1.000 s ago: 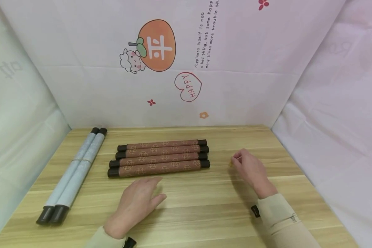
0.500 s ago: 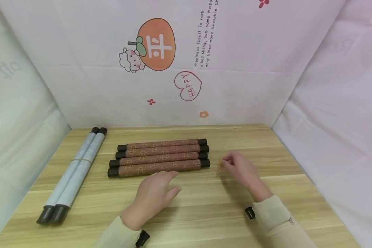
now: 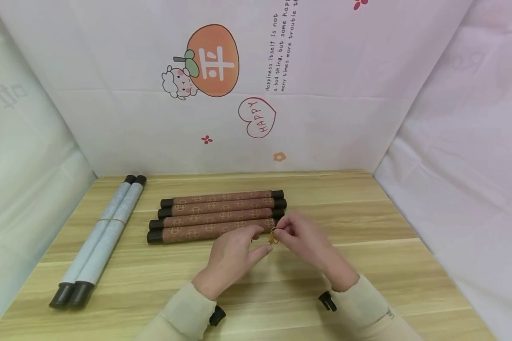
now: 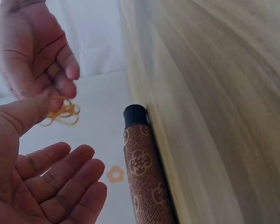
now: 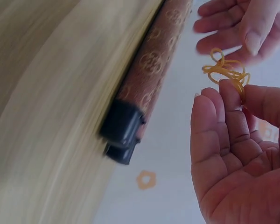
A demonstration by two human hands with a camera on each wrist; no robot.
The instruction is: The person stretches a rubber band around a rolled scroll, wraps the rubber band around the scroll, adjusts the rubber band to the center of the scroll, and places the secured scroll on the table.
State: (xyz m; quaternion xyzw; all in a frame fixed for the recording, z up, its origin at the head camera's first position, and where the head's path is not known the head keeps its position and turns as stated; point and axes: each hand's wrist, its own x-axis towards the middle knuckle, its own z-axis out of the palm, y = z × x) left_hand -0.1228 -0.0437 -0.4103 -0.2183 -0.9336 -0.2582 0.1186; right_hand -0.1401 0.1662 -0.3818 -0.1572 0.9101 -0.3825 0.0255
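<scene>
My right hand (image 3: 305, 244) pinches a small tangle of yellow rubber bands (image 5: 227, 72) between thumb and forefinger, just off the right end of the brown scrolls. Loops of the bands stick out past the fingertips. My left hand (image 3: 232, 253) is close by on the left, fingers loosely extended and thumb apart, holding nothing that I can see. In the left wrist view its thumb overlaps the bands; whether it touches them I cannot tell. Several brown patterned scrolls (image 3: 215, 230) with black end caps lie side by side behind both hands.
Two pale blue scrolls (image 3: 106, 232) with black caps lie slanted at the left of the wooden table (image 3: 388, 293), a thin band round their middle. White printed cloth (image 3: 324, 128) stands along the back and both sides.
The right hand has moved left with the rubber bands, to the scrolls' right end. The left hand has moved right, and the two hands are now close together. The scrolls lie as before.
</scene>
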